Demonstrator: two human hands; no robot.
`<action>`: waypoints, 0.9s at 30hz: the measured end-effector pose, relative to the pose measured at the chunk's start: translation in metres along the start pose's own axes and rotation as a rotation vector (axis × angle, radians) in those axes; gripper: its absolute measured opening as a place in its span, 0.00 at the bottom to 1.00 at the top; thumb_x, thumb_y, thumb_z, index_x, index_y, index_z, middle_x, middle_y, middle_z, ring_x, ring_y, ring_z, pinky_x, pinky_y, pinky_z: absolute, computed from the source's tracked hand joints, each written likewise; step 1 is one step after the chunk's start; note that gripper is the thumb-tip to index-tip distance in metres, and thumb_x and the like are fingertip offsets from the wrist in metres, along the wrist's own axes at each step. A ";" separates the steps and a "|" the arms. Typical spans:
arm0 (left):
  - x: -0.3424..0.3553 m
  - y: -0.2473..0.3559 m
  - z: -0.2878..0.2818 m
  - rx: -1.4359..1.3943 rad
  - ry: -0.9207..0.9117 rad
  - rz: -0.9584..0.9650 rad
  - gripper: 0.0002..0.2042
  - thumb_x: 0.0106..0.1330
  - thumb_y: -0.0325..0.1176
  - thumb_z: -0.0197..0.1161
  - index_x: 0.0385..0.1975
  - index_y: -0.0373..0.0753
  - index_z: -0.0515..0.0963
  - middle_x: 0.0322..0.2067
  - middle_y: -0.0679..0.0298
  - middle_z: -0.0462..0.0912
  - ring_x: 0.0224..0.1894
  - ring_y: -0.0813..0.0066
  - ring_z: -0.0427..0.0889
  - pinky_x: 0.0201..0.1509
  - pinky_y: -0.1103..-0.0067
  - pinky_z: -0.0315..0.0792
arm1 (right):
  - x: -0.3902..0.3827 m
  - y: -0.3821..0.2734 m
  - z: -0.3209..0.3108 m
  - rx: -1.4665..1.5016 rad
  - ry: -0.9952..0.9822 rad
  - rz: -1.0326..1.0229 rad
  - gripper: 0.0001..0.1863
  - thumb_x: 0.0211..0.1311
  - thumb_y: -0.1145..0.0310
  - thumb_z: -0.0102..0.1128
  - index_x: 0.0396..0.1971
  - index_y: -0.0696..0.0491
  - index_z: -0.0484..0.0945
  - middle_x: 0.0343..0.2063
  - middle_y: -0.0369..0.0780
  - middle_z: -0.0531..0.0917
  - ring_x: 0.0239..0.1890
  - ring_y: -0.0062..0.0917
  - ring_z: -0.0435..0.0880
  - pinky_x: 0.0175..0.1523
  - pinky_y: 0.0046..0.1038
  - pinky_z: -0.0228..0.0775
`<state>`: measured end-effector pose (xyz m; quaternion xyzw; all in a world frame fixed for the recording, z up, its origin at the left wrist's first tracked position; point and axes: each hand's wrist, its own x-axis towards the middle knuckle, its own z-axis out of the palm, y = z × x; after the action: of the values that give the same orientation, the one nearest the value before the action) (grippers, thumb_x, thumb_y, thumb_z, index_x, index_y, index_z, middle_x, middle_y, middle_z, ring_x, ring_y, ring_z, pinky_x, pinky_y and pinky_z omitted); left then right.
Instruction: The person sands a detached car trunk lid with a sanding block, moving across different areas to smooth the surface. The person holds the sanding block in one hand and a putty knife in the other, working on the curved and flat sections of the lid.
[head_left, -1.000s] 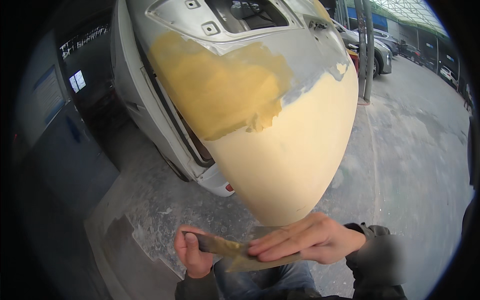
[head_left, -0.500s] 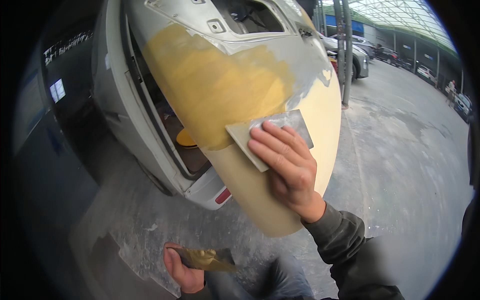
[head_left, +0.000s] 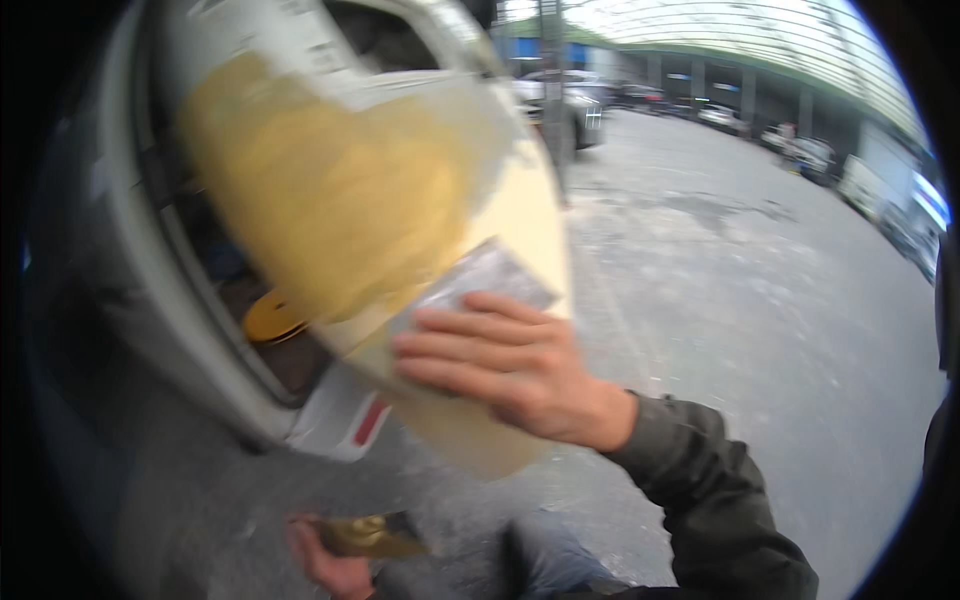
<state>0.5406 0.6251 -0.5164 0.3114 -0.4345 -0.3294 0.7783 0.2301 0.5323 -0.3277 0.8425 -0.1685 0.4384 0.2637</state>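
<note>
We grip a flat grey spreader (head_left: 490, 273) in our right hand (head_left: 520, 370), spread across its face, over the lower half of a vehicle's (head_left: 140, 255) cream-and-silver panel (head_left: 522, 215), near its left edge and just below a yellow patch (head_left: 340, 190); blur keeps us from telling whether they touch. Below and left of the panel's bottom edge, our left hand (head_left: 327, 562) clasps a dark plate (head_left: 406, 524) bearing yellow paste (head_left: 372, 538).

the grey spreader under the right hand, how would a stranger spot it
Find the big vehicle panel with a mustard-yellow patch, upper left of centre. Near the patch's lower right edge, the right hand lies over a flat, pale grey spreader. Its exposed face looks plain grey, unlike the darker plate in the left hand, which carries yellow paste.
</note>
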 end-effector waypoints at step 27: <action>0.000 0.022 -0.011 -0.068 0.245 0.048 0.16 0.85 0.47 0.54 0.43 0.39 0.72 0.39 0.66 0.71 0.43 0.77 0.74 0.49 0.74 0.73 | 0.020 0.040 0.020 0.017 0.216 -0.013 0.14 0.67 0.75 0.64 0.50 0.52 0.90 0.54 0.40 0.91 0.62 0.39 0.87 0.66 0.42 0.77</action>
<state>0.5559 0.6403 -0.5038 0.3123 -0.3321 -0.2846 0.8433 0.2333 0.4873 -0.3085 0.7936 -0.1296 0.5265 0.2759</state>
